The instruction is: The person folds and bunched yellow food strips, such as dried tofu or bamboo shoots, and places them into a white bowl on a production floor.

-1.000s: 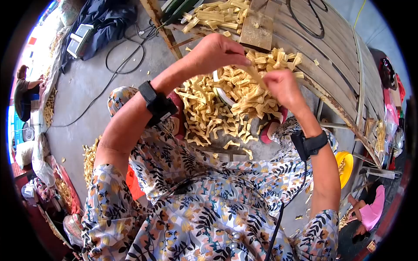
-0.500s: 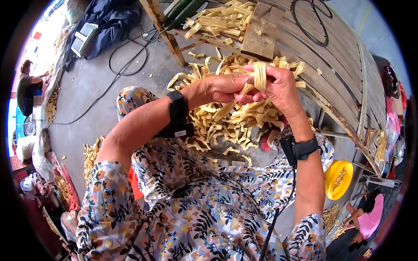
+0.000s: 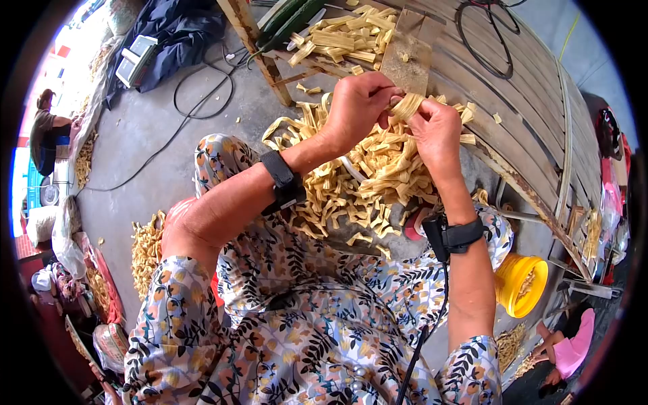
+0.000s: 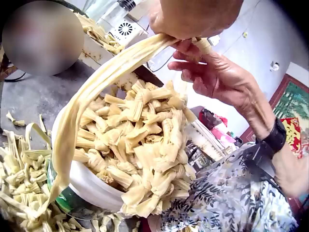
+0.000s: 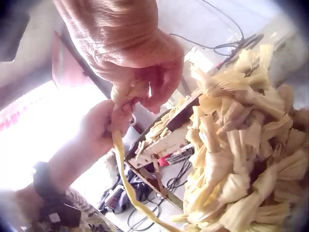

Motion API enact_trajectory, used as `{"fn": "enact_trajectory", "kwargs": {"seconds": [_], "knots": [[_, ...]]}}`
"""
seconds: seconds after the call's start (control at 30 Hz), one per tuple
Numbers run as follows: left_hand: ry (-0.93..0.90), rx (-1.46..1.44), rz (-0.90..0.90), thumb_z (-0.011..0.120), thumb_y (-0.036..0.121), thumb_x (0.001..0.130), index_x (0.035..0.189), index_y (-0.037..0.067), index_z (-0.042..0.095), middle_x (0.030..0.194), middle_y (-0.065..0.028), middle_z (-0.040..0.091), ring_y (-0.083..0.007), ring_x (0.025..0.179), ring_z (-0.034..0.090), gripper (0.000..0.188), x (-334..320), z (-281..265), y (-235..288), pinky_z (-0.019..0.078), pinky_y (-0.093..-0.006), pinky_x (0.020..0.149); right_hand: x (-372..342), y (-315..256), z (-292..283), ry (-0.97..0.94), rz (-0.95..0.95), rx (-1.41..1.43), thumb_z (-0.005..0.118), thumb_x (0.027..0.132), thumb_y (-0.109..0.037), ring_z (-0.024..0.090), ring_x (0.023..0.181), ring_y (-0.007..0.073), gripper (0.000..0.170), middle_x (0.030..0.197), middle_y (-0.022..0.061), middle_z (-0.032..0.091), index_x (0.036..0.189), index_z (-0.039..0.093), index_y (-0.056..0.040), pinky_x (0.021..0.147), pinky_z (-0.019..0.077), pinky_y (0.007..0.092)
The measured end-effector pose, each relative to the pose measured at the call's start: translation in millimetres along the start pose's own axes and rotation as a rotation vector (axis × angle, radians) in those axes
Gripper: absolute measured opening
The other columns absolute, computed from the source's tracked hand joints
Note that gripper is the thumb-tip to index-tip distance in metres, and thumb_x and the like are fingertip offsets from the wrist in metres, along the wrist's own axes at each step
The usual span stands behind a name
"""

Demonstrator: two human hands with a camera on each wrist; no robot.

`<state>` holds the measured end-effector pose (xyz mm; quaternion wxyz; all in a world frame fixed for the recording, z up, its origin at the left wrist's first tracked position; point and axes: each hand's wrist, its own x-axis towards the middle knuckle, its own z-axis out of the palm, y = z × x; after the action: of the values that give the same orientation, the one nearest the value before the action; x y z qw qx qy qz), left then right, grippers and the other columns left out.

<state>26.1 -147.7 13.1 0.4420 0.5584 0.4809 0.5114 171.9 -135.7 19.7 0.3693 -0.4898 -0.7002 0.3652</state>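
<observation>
Both hands meet above the heap of knotted pale-yellow pieces (image 3: 385, 158). The left hand (image 3: 356, 111) pinches a flat yellow strip (image 3: 408, 106) beside the right fingertips. The right hand (image 3: 437, 135) holds the strip's wrapped part between thumb and fingers. In the left wrist view, a long strip (image 4: 79, 104) hangs from under the left hand (image 4: 198, 17), near the right hand (image 4: 224, 79), whose outer fingers are spread. In the right wrist view, the right hand (image 5: 120, 48) grips a small folded part, and the strip (image 5: 126, 186) trails below the left hand (image 5: 99, 125).
A white bucket (image 4: 91, 186) holds the knotted pieces. Cut strips (image 3: 347, 37), a board (image 3: 407, 62) and green cucumbers (image 3: 290, 23) lie on the slatted table (image 3: 496, 101). A yellow bucket (image 3: 523, 287) stands at right; a cable (image 3: 182, 115) crosses the floor.
The hands came together from apart, and the stretched strip became looped around the right fingers. Since then the left hand has lifted and turned over, and the loop has tilted.
</observation>
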Motion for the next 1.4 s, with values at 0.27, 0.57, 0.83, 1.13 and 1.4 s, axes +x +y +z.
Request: {"fn": "enact_trajectory", "kwargs": {"seconds": [0.27,0.57,0.83,1.13,1.4], "knots": [[-0.218,0.296,0.107,0.056,0.019,0.085,0.089,-0.003,0.052,0.064,-0.0088,0.059,-0.0116,0.056,0.059,0.022,-2.5,-5.9,-4.6,0.0459,-0.0242,0.047,2.9,23.4,9.8,-0.185,0.055,0.296,0.064,0.076,-0.009,0.054,0.056,0.0084,0.011,0.067,0.0038,0.061,0.072,0.065,0.0011,0.049,0.0447,0.0226],[-0.205,-0.318,-0.253,0.047,0.01,0.087,0.1,0.0,0.048,0.074,-0.0057,0.056,-0.0128,0.065,0.059,0.016,1.0,-15.2,-12.2,0.0483,-0.0234,0.058,-2.6,-6.7,8.6,0.138,-0.437,-0.158,0.063,0.069,0.0,0.055,0.085,0.0203,0.012,0.095,0.0054,0.06,0.08,0.064,0.0007,0.073,0.0448,0.0277],[-0.218,-0.225,-0.23,0.054,0.024,0.087,0.098,0.001,0.054,0.074,0.0005,0.05,-0.0042,0.062,0.045,0.026,-2.8,-13.1,1.8,0.0392,-0.0178,0.053,8.3,8.8,-4.8,0.012,-0.17,0.197,0.065,0.074,-0.002,0.053,0.066,0.0097,0.007,0.078,0.0059,0.06,0.08,0.065,0.0027,0.061,0.0434,0.0222],[-0.333,-0.038,-0.102,0.048,0.02,0.091,0.097,-0.002,0.057,0.059,0.0055,0.041,-0.0026,0.053,0.036,0.025,-9.1,-10.2,0.8,0.0308,-0.018,0.046,19.2,21.0,-28.9,0.328,0.101,0.625,0.064,0.075,-0.002,0.055,0.068,0.0099,0.008,0.08,0.0055,0.058,0.074,0.064,0.0058,0.061,0.0498,0.0219],[-0.429,-0.039,-0.134,0.047,0.022,0.091,0.092,0.0,0.058,0.058,0.0059,0.04,-0.002,0.051,0.035,0.024,-6.7,-20.4,-9.8,0.0307,-0.0184,0.045,11.3,-0.3,-33.8,-0.093,0.309,0.482,0.068,0.076,-0.023,0.055,0.065,0.0058,0.03,0.078,0.0017,0.06,0.096,0.061,-0.0022,0.054,0.0485,0.0201]]}}
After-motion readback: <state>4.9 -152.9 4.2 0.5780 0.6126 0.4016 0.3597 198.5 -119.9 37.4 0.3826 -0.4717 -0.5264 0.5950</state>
